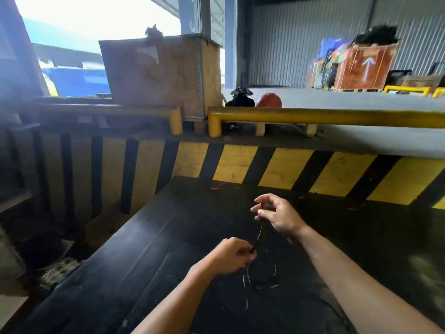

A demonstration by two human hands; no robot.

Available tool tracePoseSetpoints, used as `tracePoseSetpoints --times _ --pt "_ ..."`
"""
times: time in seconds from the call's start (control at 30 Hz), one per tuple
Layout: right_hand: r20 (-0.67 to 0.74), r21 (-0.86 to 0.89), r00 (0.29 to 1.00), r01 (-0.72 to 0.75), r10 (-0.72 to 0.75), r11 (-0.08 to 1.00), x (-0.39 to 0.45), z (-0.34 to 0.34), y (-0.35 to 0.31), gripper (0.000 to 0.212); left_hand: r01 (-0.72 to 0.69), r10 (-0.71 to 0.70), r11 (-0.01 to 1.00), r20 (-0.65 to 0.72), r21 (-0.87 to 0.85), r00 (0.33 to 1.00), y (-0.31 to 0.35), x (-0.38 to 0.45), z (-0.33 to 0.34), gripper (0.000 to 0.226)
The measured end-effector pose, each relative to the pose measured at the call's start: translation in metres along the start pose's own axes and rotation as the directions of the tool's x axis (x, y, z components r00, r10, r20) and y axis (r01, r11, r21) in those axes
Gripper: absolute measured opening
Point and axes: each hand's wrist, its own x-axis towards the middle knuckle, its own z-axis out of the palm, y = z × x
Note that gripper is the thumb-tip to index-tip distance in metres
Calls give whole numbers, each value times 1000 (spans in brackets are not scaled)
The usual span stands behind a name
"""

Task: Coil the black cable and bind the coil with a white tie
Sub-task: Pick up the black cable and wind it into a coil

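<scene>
A thin black cable (259, 233) runs taut between my two hands above a black table (149, 256). My left hand (231, 255) is closed around the cable's lower part, near the table's middle. My right hand (277, 214) pinches the upper part between thumb and fingertips, farther away and slightly right. Below my left hand the rest of the cable (261, 280) lies in loose loops on the table, hard to tell from the dark surface. No white tie shows in the blurred frame.
A yellow-and-black striped wall (277, 169) rises behind the table, with a yellow rail (325, 116) on top. A wooden crate (163, 73) stands at the back left, orange crates (363, 68) at the far right. The floor drops off at the table's left edge.
</scene>
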Motion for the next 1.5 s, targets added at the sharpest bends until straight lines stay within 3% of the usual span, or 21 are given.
tracePoseSetpoints --times 0.1,0.2,0.23,0.3,0.33,0.43,0.47,0.57,0.63,0.7,0.77,0.87,0.93,1.0,1.07,1.13,1.2,1.3,1.37,1.43,1.5 --pt "147 -199 984 127 -99 972 -14 -22 -48 24 -5 2 1000 -130 -23 991 32 -3 -34 30" --pt "190 -367 966 238 -178 899 -32 -38 -80 17 -30 -17 996 -493 -88 870 65 -9 -83 65" --pt "196 -395 960 265 -201 880 -38 -43 -87 17 -56 16 997 -533 -58 846 75 -12 -98 79" --pt "200 -433 947 317 -253 844 -48 -50 -99 20 -103 110 994 -445 40 889 96 -18 -114 94" --pt "197 -444 939 342 -282 828 -52 -52 -104 22 -133 156 987 -352 87 923 106 -20 -116 87" --pt "175 -464 918 395 -356 793 -61 -59 -114 29 -223 249 958 -138 181 958 131 -24 -112 28" --pt "161 -467 911 410 -380 783 -63 -61 -115 30 -213 232 965 -117 152 966 138 -25 -110 23" --pt "103 -479 896 426 -433 768 -70 -70 -113 9 -112 111 994 54 11 992 153 -33 -113 46" --pt "67 -472 900 410 -431 781 -74 -77 -106 20 -67 106 981 215 -181 971 161 -41 -117 53" --pt "36 -367 923 369 -383 854 -78 -79 -92 37 -54 208 859 249 -510 946 170 -49 -120 52" --pt "20 -234 939 338 -343 912 -81 -74 -74 44 -74 309 591 140 -804 941 179 -53 -121 48" --pt "78 -210 955 296 -286 932 -87 -58 -53 44 -177 356 215 -91 -960 930 196 -52 -120 44" --pt "163 -287 962 260 -221 922 -94 -45 -46 45 -286 301 108 -243 -952 922 205 -48 -122 42" --pt "226 -371 958 250 -174 894 -100 -40 -46 43 -403 234 136 -366 -905 901 206 -43 -127 41" --pt "267 -426 951 264 -159 865 -104 -45 -52 40 -480 177 256 -447 -839 877 200 -40 -134 42" --pt "274 -485 947 284 -164 827 -106 -62 -63 36 -487 116 415 -487 -768 866 188 -37 -140 44" --pt "239 -545 948 310 -209 779 -106 -88 -76 31 -408 66 562 -453 -719 889 172 -37 -146 60" --pt "123 -661 939 318 -320 680 -102 -124 -101 25 -143 10 783 -218 -605 976 149 -38 -143 75" --pt "70 -705 911 333 -406 626 -96 -137 -120 19 7 -34 888 -50 -459 998 145 -38 -133 51" --pt "37 -749 865 356 -501 559 -87 -141 -137 16 107 -62 912 124 -395 990 153 -39 -122 36" --pt "-27 -782 802 354 -596 512 -78 -140 -147 20 161 -14 907 353 -388 935 167 -43 -113 35"
